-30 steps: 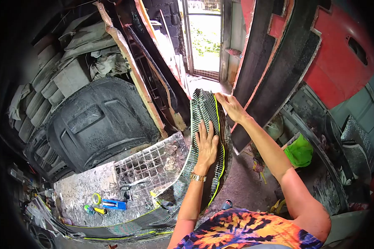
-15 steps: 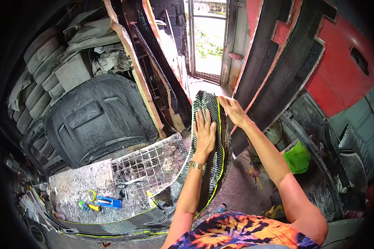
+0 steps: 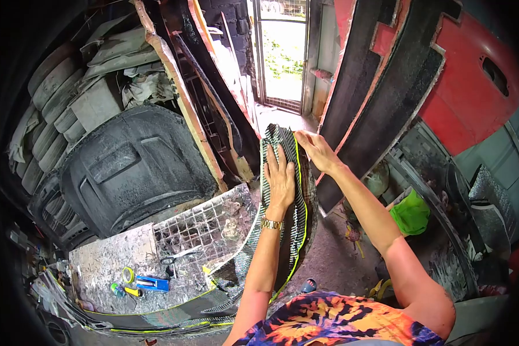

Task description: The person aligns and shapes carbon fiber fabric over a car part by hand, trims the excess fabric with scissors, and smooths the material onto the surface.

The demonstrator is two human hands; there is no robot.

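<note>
A long curved strip of dark woven fabric (image 3: 299, 225) with yellow-green edging runs from the centre down and round to the lower left. My left hand (image 3: 279, 180), with a gold-coloured watch (image 3: 272, 224) at the wrist, lies flat on the fabric near its upper end, fingers spread. At the upper right edge of the strip, my right hand (image 3: 315, 149) has its fingertips closed on the yellow-green edging. The fabric's far tip is frayed and stands just beyond both hands.
A stained worktable (image 3: 115, 254) with wire mesh holds yellow tape (image 3: 128, 275), a blue tool (image 3: 152, 283) and scissors. Behind it leans a black hood (image 3: 138, 167). Long dark panels (image 3: 386, 98) stand at the right, near a green bag (image 3: 410, 212). A mesh door (image 3: 281, 57) is ahead.
My left hand has slid up the fabric toward its far end, still flat. My right hand stays at the edge. The view has shifted slightly.
</note>
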